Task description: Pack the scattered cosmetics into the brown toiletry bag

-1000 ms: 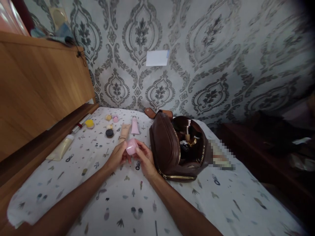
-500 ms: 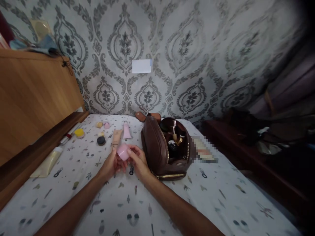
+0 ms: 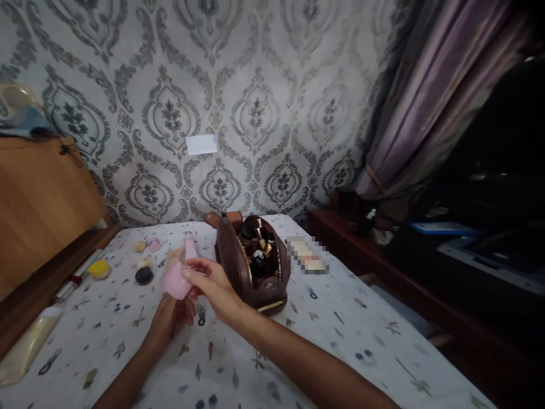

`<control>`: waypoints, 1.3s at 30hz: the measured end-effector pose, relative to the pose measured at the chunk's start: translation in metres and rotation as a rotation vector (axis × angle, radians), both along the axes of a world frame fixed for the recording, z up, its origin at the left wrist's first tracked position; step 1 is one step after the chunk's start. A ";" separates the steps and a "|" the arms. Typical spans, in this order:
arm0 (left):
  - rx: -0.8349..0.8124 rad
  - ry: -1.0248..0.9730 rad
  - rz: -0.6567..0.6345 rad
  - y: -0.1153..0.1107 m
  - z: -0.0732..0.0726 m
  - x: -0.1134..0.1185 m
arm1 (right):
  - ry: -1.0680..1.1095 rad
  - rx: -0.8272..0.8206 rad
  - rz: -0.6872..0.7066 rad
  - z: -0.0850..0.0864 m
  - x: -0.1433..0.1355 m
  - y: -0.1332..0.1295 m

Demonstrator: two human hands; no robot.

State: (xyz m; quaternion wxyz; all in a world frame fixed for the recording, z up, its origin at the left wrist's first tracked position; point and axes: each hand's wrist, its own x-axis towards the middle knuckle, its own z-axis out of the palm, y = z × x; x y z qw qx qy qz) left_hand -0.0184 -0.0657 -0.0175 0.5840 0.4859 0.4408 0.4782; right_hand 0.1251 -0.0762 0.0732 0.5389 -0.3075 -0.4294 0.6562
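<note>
Pink jar [image 3: 176, 282] is over the sheet [image 3: 213, 369], pinched by the right hand's [image 3: 213, 289] thumb and fingers; left hand [image 3: 169, 318] is beneath, its hold hidden. Bag [image 3: 233, 258] stands rightward, toward the far edge, nearer the right hand.

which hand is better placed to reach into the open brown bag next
Probably the right hand: though holding the pink container, it is nearer the bag; the left hand sits farther away.
</note>
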 end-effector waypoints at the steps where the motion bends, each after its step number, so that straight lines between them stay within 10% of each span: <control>1: 0.014 0.022 -0.017 0.000 0.000 0.002 | 0.004 0.001 -0.010 0.005 0.005 -0.001; 8: 0.044 0.128 -0.220 0.002 0.013 0.036 | -0.089 0.116 0.016 0.042 0.058 -0.006; 14: 0.084 0.055 -0.150 0.004 0.002 0.063 | -0.132 0.118 0.016 0.060 0.092 0.002; 39: 0.022 0.119 -0.235 0.004 -0.006 0.060 | -0.555 0.180 -0.172 0.076 0.155 0.041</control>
